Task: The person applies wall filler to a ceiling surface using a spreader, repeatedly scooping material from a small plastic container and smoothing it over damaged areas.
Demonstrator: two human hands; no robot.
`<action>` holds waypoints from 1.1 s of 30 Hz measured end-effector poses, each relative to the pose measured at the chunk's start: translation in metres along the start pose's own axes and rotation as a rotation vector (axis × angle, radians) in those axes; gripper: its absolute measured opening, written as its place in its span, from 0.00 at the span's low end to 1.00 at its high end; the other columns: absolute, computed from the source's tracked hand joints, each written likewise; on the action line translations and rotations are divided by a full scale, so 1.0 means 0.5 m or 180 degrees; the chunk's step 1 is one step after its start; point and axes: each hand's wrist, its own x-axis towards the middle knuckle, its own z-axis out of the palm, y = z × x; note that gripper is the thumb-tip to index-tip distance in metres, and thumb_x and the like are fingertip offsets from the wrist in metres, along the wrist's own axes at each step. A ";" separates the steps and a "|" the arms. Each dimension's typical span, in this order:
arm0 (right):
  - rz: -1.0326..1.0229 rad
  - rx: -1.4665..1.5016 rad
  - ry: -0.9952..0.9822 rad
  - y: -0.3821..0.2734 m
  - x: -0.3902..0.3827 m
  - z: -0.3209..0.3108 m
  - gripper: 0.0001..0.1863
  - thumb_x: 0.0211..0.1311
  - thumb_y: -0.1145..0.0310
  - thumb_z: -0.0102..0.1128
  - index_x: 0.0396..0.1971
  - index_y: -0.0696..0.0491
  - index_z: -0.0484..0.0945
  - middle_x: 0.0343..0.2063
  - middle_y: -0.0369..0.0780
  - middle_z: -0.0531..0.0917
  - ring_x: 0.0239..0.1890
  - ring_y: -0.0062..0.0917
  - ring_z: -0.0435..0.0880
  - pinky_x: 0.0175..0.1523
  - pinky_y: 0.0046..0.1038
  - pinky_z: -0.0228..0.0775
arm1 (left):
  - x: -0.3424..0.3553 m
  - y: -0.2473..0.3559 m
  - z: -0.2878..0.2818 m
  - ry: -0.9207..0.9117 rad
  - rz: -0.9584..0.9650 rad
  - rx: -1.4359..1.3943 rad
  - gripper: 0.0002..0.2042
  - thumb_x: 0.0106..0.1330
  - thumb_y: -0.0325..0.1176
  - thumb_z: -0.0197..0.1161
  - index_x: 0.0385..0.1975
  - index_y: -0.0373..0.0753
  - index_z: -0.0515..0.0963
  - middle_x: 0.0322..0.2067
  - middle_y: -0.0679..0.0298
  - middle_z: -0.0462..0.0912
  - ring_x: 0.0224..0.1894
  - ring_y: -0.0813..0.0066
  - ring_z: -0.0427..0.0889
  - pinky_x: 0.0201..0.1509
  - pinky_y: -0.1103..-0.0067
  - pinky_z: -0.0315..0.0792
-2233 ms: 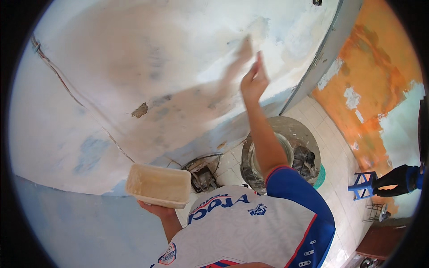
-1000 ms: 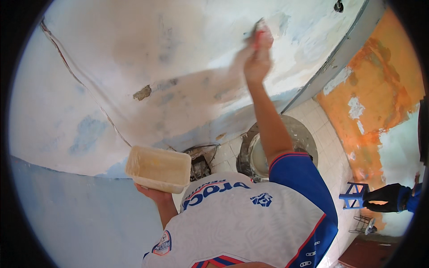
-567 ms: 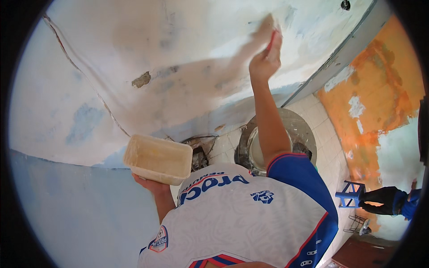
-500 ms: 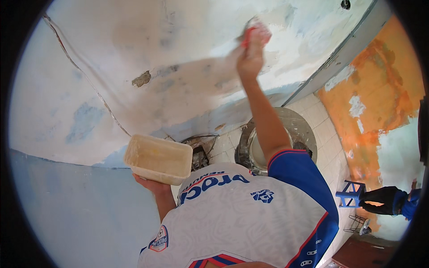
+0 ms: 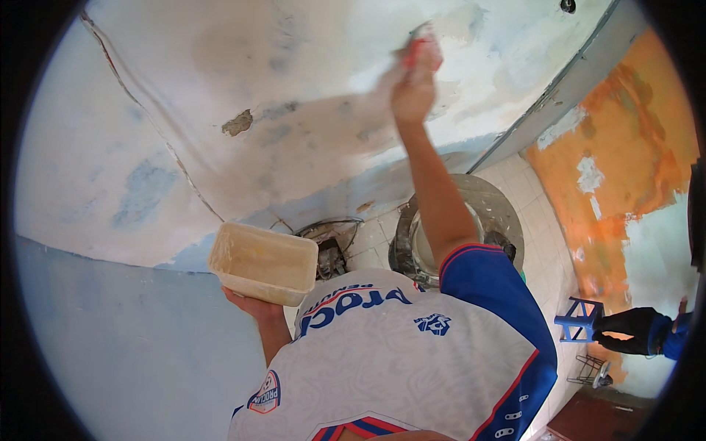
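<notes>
My raised right hand (image 5: 413,95) is closed round a red-handled putty knife (image 5: 422,55) held against the pale, patchy wall (image 5: 323,51). Motion smears both the tool and the fingers. Low on the left, my left hand (image 5: 254,303) supports a cream rectangular plastic tub (image 5: 268,288) from beneath and is partly hidden by it. The tub is tilted, and its inside is coated with a pale residue. Between the two hands, a rough chipped hole (image 5: 237,123) shows in the wall.
A crack-like line or cable (image 5: 151,117) runs down the wall at left. Below my right arm stands a round bucket (image 5: 412,246) on the tiled floor (image 5: 540,213). At far right, a person (image 5: 640,331) is by a blue stool (image 5: 579,320) near an orange wall (image 5: 603,147).
My right hand and the putty knife have shifted only slightly on the wall. The tub in my left hand has moved a touch to the right.
</notes>
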 end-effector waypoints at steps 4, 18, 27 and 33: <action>-0.0613 -0.0044 -0.0245 -0.089 -0.101 -0.008 0.31 0.63 0.86 0.53 0.69 0.62 0.72 0.64 0.53 0.80 0.65 0.47 0.82 0.71 0.42 0.73 | -0.001 -0.001 -0.017 -0.0019 0.0022 -0.0030 0.40 0.74 0.71 0.44 0.78 0.51 0.61 0.75 0.62 0.65 0.75 0.53 0.67 0.77 0.55 0.67; -0.0416 0.0233 -0.0218 -0.105 -0.114 -0.036 0.31 0.55 0.89 0.55 0.61 0.57 0.82 0.61 0.47 0.84 0.64 0.46 0.82 0.67 0.42 0.75 | -0.040 0.015 -0.008 -0.0023 0.0175 0.0244 0.39 0.74 0.71 0.42 0.77 0.52 0.61 0.74 0.62 0.66 0.74 0.54 0.68 0.75 0.55 0.69; -0.0260 0.0005 0.0250 -0.027 0.001 -0.038 0.31 0.56 0.89 0.54 0.63 0.59 0.79 0.56 0.51 0.86 0.51 0.48 0.87 0.53 0.39 0.81 | -0.043 0.017 -0.039 -0.0012 0.0066 0.0058 0.39 0.74 0.70 0.44 0.77 0.51 0.61 0.75 0.62 0.65 0.75 0.54 0.68 0.76 0.55 0.68; 0.0070 0.0825 -0.0192 -0.093 -0.061 -0.082 0.27 0.63 0.88 0.52 0.63 0.62 0.79 0.58 0.53 0.85 0.61 0.47 0.85 0.62 0.39 0.79 | -0.037 0.015 -0.030 0.0223 0.0134 0.0108 0.39 0.75 0.70 0.44 0.77 0.51 0.61 0.75 0.62 0.66 0.74 0.54 0.68 0.76 0.55 0.68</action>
